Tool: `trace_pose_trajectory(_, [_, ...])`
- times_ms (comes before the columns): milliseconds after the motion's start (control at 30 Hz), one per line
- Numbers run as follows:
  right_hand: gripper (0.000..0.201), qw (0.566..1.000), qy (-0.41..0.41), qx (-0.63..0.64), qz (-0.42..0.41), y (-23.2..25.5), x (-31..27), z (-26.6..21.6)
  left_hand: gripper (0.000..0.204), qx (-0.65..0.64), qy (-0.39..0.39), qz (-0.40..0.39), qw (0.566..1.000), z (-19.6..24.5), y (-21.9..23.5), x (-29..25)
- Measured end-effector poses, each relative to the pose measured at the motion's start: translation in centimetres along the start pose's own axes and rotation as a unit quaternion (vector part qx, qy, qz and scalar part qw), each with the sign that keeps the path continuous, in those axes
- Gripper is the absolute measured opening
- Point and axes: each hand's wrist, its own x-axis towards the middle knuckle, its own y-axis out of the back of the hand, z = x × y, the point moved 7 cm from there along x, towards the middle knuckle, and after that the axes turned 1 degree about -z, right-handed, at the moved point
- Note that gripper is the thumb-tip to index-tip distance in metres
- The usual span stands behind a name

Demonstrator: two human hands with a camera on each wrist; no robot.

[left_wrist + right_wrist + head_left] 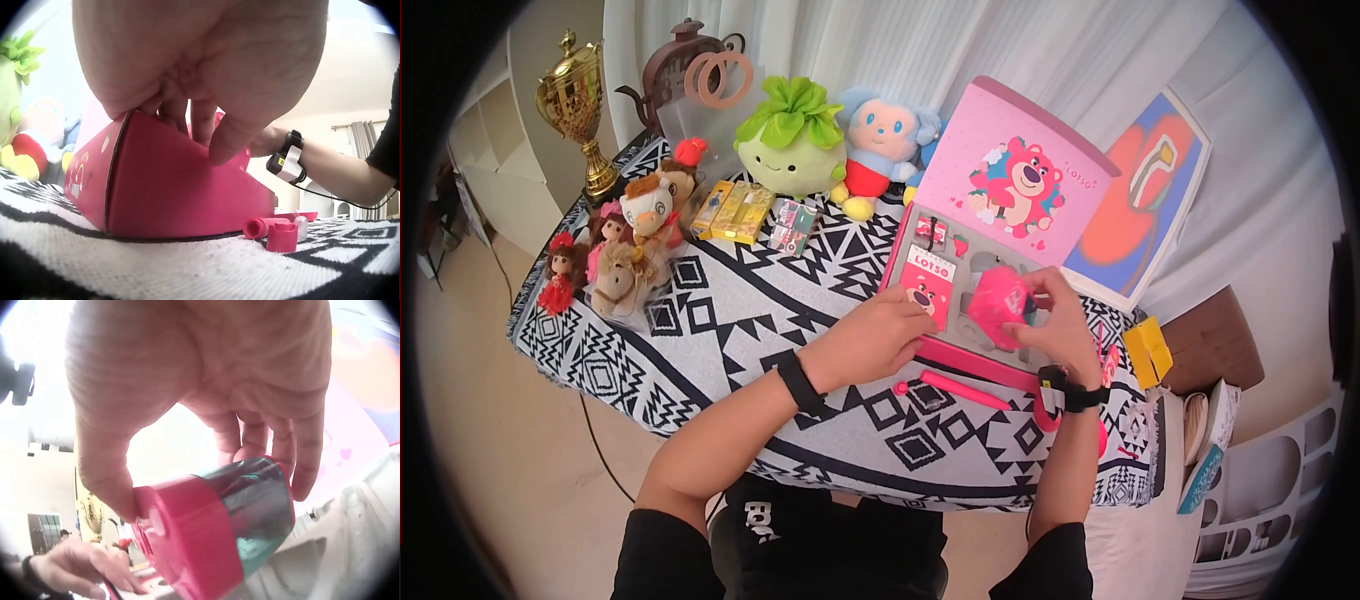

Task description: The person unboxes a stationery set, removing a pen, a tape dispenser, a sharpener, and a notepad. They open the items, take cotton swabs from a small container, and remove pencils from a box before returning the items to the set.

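Note:
A pink gift box (940, 352) lies with its lid (1025, 165) raised, a pink bear printed inside it. My left hand (875, 340) holds the box's front wall (169, 187), thumb outside and fingers reaching over the rim, by a LOTSO notebook (928, 285). My right hand (1060, 315) grips a pink plastic device with a see-through, teal-tinted compartment (256, 512), thumb at the pink end and fingers at the clear end. It is tilted over the grey insert (319, 550), blurred in the head view.
On the cloth before the box lie a pink pen (965, 390) and small pink parts (282, 237). Plush toys (790, 150), yellow boxes (740, 210), dolls (612, 245) and a gold trophy (580, 110) stand left. A picture board (1140, 200) leans behind the lid.

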Motion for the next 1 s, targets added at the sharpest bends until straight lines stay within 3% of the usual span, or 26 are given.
trace_pose_trajectory(67, [0.061, 0.999, 0.004, 0.034, 0.003, 0.1, -0.8, -0.5, 0.032, -0.007, 0.003, -0.013, 1.000, 0.2, -0.1, 0.1])
trace_pose_trajectory(133, [0.062, 0.989, 0.079, 0.101, 0.069, -0.6, -2.1, -2.7, 0.047, -0.096, 0.008, 0.059, 0.994, 0.2, 1.2, 0.2])
trace_pose_trajectory(167, [0.062, 0.986, 0.111, 0.079, 0.093, -1.3, -2.9, -4.4, 0.047, -0.091, 0.008, 0.058, 0.994, 0.6, 1.8, 0.2])
trace_pose_trajectory(233, [0.063, 0.980, 0.147, 0.054, 0.126, -3.2, -3.9, -5.9, 0.075, -0.276, 0.140, -0.008, 0.951, -0.1, 1.7, -0.1])
trace_pose_trajectory(267, [0.064, 0.971, 0.178, 0.023, 0.157, -3.9, -4.5, -6.8, 0.075, -0.272, 0.143, -0.012, 0.951, -0.2, 1.3, -0.2])
trace_pose_trajectory(333, [0.067, 0.966, 0.192, -0.009, 0.171, -5.3, -4.8, -7.9, 0.094, -0.462, 0.108, 0.023, 0.880, 0.0, 0.3, -0.2])
trace_pose_trajectory(400, [0.072, 0.957, 0.214, -0.007, 0.196, -6.3, -5.1, -8.2, 0.095, -0.464, 0.115, 0.033, 0.878, -0.2, -0.1, -0.2])
trace_pose_trajectory(500, [0.082, 0.956, 0.220, 0.006, 0.196, -6.7, -5.2, -7.8, 0.075, -0.534, 0.201, 0.070, 0.818, -1.3, -0.2, -0.4])
trace_pose_trajectory(600, [0.085, 0.960, 0.213, 0.066, 0.169, -6.7, -5.4, -6.9, 0.072, -0.549, 0.190, 0.080, 0.810, -2.3, -0.2, -0.8])
trace_pose_trajectory(633, [0.087, 0.962, 0.203, 0.108, 0.146, -7.0, -5.4, -6.5, 0.072, -0.578, 0.189, 0.085, 0.790, -2.1, -0.2, -0.7])
trace_pose_trajectory(733, [0.080, 0.950, 0.175, 0.215, 0.144, -8.1, -5.6, -4.8, 0.075, -0.583, 0.187, 0.081, 0.787, -2.5, -0.5, -1.0])
trace_pose_trajectory(1000, [0.068, 0.937, 0.179, 0.251, 0.163, -7.6, -5.7, -3.9, 0.076, -0.592, 0.167, 0.082, 0.784, -1.5, 0.3, -0.6])
